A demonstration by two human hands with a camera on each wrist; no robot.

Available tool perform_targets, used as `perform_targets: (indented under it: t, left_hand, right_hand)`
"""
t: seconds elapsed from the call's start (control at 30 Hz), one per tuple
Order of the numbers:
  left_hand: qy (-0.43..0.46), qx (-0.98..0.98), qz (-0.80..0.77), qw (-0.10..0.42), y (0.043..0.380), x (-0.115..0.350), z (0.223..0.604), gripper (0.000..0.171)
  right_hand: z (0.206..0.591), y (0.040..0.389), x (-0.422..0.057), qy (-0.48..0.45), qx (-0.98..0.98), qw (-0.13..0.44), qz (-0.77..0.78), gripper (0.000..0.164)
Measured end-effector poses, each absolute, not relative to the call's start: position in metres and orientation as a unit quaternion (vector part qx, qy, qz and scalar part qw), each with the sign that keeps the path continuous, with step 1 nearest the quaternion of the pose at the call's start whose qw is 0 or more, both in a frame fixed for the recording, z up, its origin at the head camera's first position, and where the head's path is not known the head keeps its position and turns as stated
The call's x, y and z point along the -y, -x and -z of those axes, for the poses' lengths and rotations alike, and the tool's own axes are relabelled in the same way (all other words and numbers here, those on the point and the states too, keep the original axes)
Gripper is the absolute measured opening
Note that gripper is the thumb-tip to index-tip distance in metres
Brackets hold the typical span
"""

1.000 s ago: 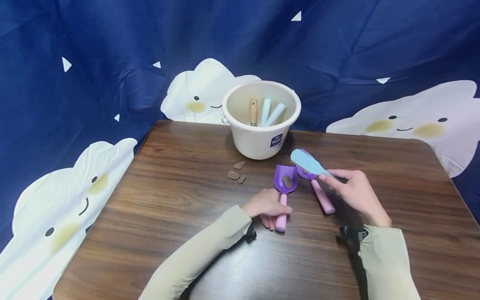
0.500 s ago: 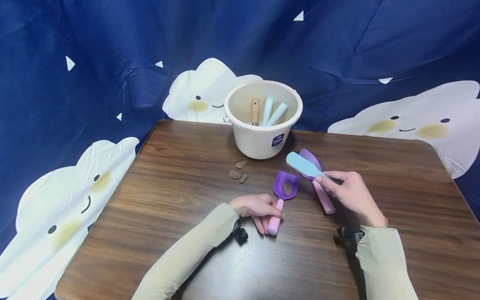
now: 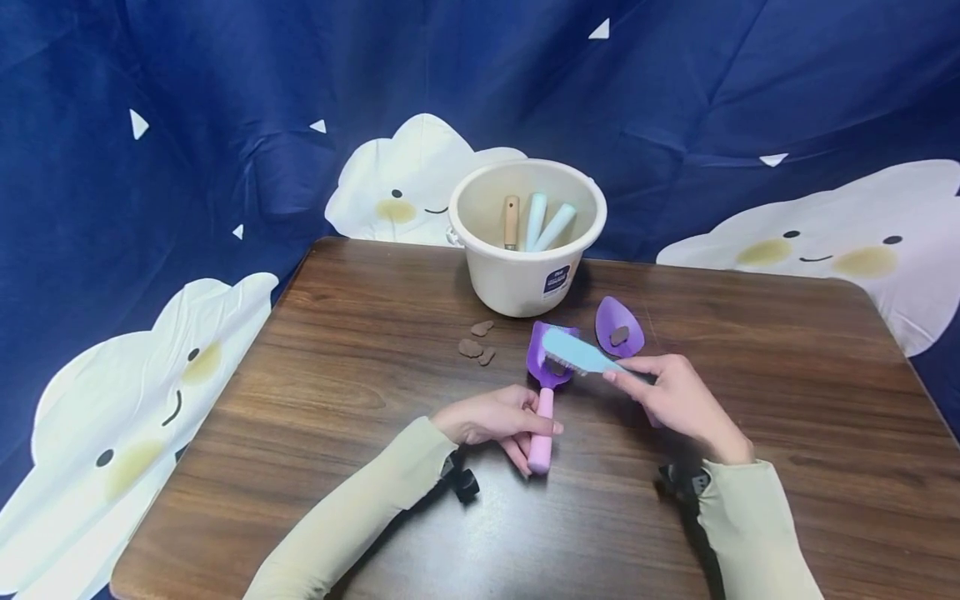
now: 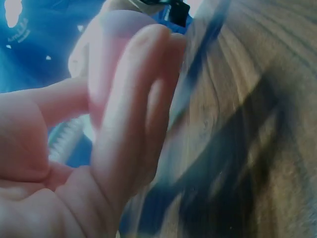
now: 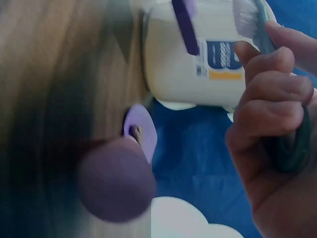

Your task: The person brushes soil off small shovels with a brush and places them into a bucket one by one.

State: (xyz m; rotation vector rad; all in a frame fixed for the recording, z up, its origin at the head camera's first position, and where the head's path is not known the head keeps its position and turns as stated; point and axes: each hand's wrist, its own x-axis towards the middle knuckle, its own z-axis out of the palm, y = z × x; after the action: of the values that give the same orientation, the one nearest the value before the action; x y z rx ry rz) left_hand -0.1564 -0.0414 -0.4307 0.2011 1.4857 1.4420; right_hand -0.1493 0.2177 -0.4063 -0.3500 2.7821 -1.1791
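Note:
My left hand (image 3: pixel 491 417) grips the pink handle of a small purple shovel (image 3: pixel 543 429), its scoop pointing toward the bucket. In the left wrist view the fingers curl round the handle (image 4: pixel 104 64). A brown lump (image 3: pixel 554 367) lies in the scoop, partly covered by a light blue brush (image 3: pixel 576 352). My right hand (image 3: pixel 678 400) pinches that brush by its handle, bristles down over the scoop. In the right wrist view the brush's pale bristles (image 5: pixel 246 19) show at the top. Beside it, a second purple shovel (image 3: pixel 611 315) lies on the table with a brown lump (image 3: pixel 619 336) in it.
A white bucket (image 3: pixel 504 287) stands at the table's back, holding a wooden handle (image 3: pixel 512 221) and two light blue handles (image 3: pixel 555 227). Several brown pieces (image 3: pixel 471 348) lie in front of it on the wooden table (image 3: pixel 337 358). A blue cloud-print cloth (image 3: pixel 225 67) hangs behind.
The brush has moved left from over the second shovel to over the held scoop. The held shovel has shifted a little left and turned straighter toward the bucket.

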Motion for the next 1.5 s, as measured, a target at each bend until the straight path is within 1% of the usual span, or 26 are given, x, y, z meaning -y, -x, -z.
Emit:
perform_targets:
  t: [0.03,0.17,0.33,0.53,0.67,0.93,1.13,1.27,1.37,1.5]
  left_hand:
    - [-0.081,-0.615,-0.6,0.506,0.155,0.042,0.43,0.019]
    - [-0.078,-0.615,-0.605,0.5,0.152,0.045,0.427,0.02]
    - [-0.075,-0.623,-0.604,0.492,0.15,0.046,0.427,0.022]
    - [-0.077,-0.632,-0.598,0.486,0.148,0.047,0.428,0.024]
    - [-0.077,-0.636,-0.598,0.482,0.145,0.048,0.428,0.025]
    - [-0.076,-0.643,-0.599,0.471,0.142,0.049,0.426,0.024]
    - [-0.079,-0.652,-0.597,0.46,0.14,0.05,0.424,0.024]
    - [-0.082,-0.658,-0.596,0.453,0.139,0.05,0.425,0.023]
    - [-0.086,-0.659,-0.596,0.452,0.139,0.049,0.426,0.021]
    - [-0.089,-0.662,-0.595,0.447,0.14,0.05,0.427,0.02]
  right_hand:
    - [0.408,0.149,-0.215,0.127,-0.913,0.053,0.384,0.03]
    - [0.414,0.149,-0.206,0.184,-0.915,0.035,0.357,0.02]
    - [0.417,0.15,-0.201,0.209,-0.906,0.059,0.363,0.018]
    - [0.417,0.15,-0.2,0.216,-0.907,0.068,0.356,0.02]
    - [0.419,0.15,-0.198,0.223,-0.911,0.061,0.341,0.02]
    - [0.418,0.152,-0.196,0.259,-0.918,0.025,0.301,0.019]
    - [0.415,0.156,-0.196,0.246,-0.929,0.026,0.275,0.029]
    - [0.416,0.158,-0.196,0.24,-0.938,0.012,0.248,0.033]
    - [0.415,0.158,-0.196,0.248,-0.941,-0.01,0.228,0.033]
    - [0.415,0.161,-0.196,0.259,-0.939,-0.025,0.227,0.032]
